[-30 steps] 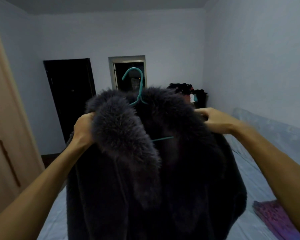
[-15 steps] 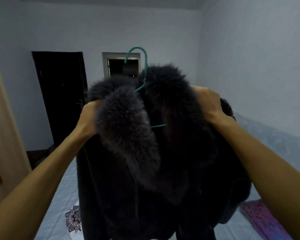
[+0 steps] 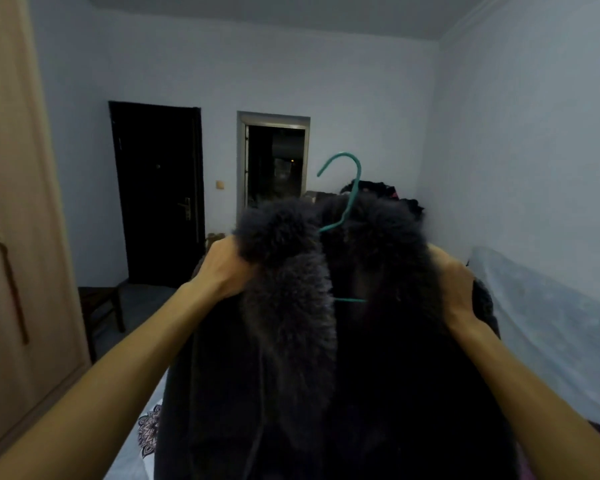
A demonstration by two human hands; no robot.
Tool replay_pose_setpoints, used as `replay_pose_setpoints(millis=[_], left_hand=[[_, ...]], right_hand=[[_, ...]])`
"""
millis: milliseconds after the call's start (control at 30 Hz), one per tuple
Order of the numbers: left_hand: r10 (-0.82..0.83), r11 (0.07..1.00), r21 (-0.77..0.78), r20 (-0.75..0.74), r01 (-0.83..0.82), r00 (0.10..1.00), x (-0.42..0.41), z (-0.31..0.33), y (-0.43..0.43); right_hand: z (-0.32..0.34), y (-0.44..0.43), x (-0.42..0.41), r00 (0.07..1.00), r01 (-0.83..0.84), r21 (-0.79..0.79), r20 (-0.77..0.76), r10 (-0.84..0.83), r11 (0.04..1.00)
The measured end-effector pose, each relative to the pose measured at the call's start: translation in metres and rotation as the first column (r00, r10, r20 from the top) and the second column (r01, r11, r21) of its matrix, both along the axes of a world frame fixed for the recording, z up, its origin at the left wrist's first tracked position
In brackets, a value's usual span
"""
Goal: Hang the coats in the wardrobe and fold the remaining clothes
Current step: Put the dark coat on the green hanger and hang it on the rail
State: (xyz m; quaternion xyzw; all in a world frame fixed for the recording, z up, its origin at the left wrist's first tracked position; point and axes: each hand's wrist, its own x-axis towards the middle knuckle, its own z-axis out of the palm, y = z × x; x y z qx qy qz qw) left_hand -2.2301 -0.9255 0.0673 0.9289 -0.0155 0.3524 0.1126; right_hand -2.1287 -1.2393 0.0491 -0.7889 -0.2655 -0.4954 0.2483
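Furry coat [image 3: 291, 358], teal hanger [image 3: 352, 192], between left grip [image 3: 222, 268], right grip [image 3: 454, 285] clutching its shoulders.

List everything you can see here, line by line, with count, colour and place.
dark grey fluffy fur-collared coat: one, dark grey, centre foreground, on the hanger
thin teal wire hanger: one, teal, hook above the collar
tall wooden wardrobe: one, light brown, left edge
closed door: one, black, far wall
pale-framed opening: one, dark inside, right of the door
wall switch: one, beige, between door and opening
pile of clothes: one, mostly black, far corner behind the coat
low wooden stool: one, dark brown, beside the wardrobe
bed sheet: one, pale blue, right side
left hand: one, grips the coat's left side
right hand: one, grips the coat's right side
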Motion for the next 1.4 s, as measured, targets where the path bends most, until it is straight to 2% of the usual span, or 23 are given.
replay_pose_setpoints(millis=[133, 200, 233, 300, 367, 433, 500, 533, 567, 600, 633, 667, 733, 800, 833, 867, 900, 967, 1033, 1167, 1333, 1400], left_hand=[[-0.005, 0.999, 0.035, 0.048, 0.003, 0.999, -0.013, -0.022, 0.003], [-0.025, 0.998, 0.068, 0.085, 0.019, 0.996, -0.023, -0.028, 0.008], [-0.028, 0.994, 0.11, 0.129, 0.014, 0.991, -0.027, -0.029, 0.011], [-0.061, 0.995, 0.089, 0.176, 0.046, 0.982, -0.036, -0.027, 0.02], [0.001, 1.0, 0.012, 0.075, -0.002, 0.997, -0.046, -0.021, 0.036], [-0.032, 0.999, 0.042, -0.005, 0.032, 0.999, -0.061, -0.013, 0.057], [-0.227, 0.967, -0.13, -0.057, 0.218, 0.972, -0.078, -0.005, 0.074], [-0.342, 0.893, -0.327, -0.048, 0.309, 0.938, -0.084, 0.0, 0.082], [-0.426, 0.767, -0.532, -0.005, 0.358, 0.905, -0.087, 0.004, 0.087], [-0.444, 0.637, -0.667, 0.093, 0.387, 0.891, -0.089, 0.01, 0.091], [-0.408, 0.574, -0.713, 0.176, 0.401, 0.896, -0.092, 0.011, 0.095], [-0.347, 0.609, -0.693, 0.206, 0.387, 0.915, -0.096, 0.011, 0.094], [-0.271, 0.783, -0.523, 0.198, 0.336, 0.942, -0.105, 0.003, 0.087], [-0.193, 0.935, -0.292, 0.053, 0.2, 0.98, -0.112, -0.006, 0.072], [-0.089, 0.986, -0.143, -0.034, 0.083, 0.995, -0.111, -0.012, 0.065], [0.033, 0.999, -0.013, -0.089, -0.034, 0.996, -0.108, -0.018, 0.057], [0.128, 0.991, 0.058, -0.087, -0.123, 0.988, -0.102, -0.024, 0.053], [0.202, 0.978, 0.062, -0.022, -0.2, 0.979, -0.098, -0.025, 0.046], [0.203, 0.974, 0.094, 0.054, -0.208, 0.978, -0.099, -0.025, 0.041], [0.169, 0.934, 0.278, 0.213, -0.226, 0.962, -0.116, -0.028, 0.023], [0.24, 0.886, 0.324, 0.293, -0.333, 0.925, -0.149, -0.029, 0.012], [0.306, 0.854, 0.331, 0.306, -0.402, 0.901, -0.168, -0.029, 0.011]], right_hand=[[-0.029, 0.01, 0.002, 0.984, -0.064, -0.01, -0.166, 0.062, 0.998], [-0.04, 0.02, -0.003, 0.977, -0.112, 0.017, -0.18, 0.114, 0.994], [-0.042, 0.026, -0.009, 0.969, -0.161, 0.078, -0.177, 0.172, 0.984], [-0.045, 0.039, -0.017, 0.961, -0.218, 0.171, -0.132, 0.242, 0.961], [-0.047, 0.049, -0.023, 0.964, -0.236, 0.212, -0.075, 0.256, 0.948], [-0.046, 0.058, -0.027, 0.962, -0.246, 0.221, -0.06, 0.265, 0.944], [-0.045, 0.07, -0.033, 0.97, -0.222, 0.207, -0.048, 0.236, 0.953], [-0.043, 0.076, -0.037, 0.969, -0.232, 0.203, -0.038, 0.245, 0.951], [-0.041, 0.083, -0.042, 0.964, -0.253, 0.204, -0.033, 0.265, 0.946], [-0.039, 0.09, -0.047, 0.958, -0.274, 0.209, -0.029, 0.286, 0.939], [-0.039, 0.096, -0.051, 0.953, -0.293, 0.205, -0.018, 0.303, 0.934], [-0.039, 0.102, -0.055, 0.951, -0.301, 0.196, -0.004, 0.308, 0.933], [-0.043, 0.109, -0.059, 0.957, -0.288, 0.167, 0.01, 0.29, 0.943], [-0.046, 0.111, -0.058, 0.957, -0.286, 0.162, -0.011, 0.291, 0.945], [-0.046, 0.111, -0.058, 0.949, -0.304, 0.18, -0.031, 0.315, 0.935], [-0.047, 0.111, -0.058, 0.939, -0.325, 0.199, -0.048, 0.341, 0.924], [-0.049, 0.111, -0.058, 0.934, -0.337, 0.2, -0.048, 0.353, 0.92], [-0.052, 0.11, -0.063, 0.945, -0.319, 0.171, -0.025, 0.327, 0.932], [-0.055, 0.106, -0.068, 0.948, -0.314, 0.158, -0.009, 0.319, 0.936], [-0.057, 0.094, -0.075, 0.938, -0.34, 0.128, -0.021, 0.346, 0.932], [-0.064, 0.094, -0.06, 0.933, -0.354, -0.169, -0.132, 0.335, 0.92], [-0.068, 0.097, -0.061, 0.886, -0.455, -0.188, -0.193, 0.421, 0.87]])
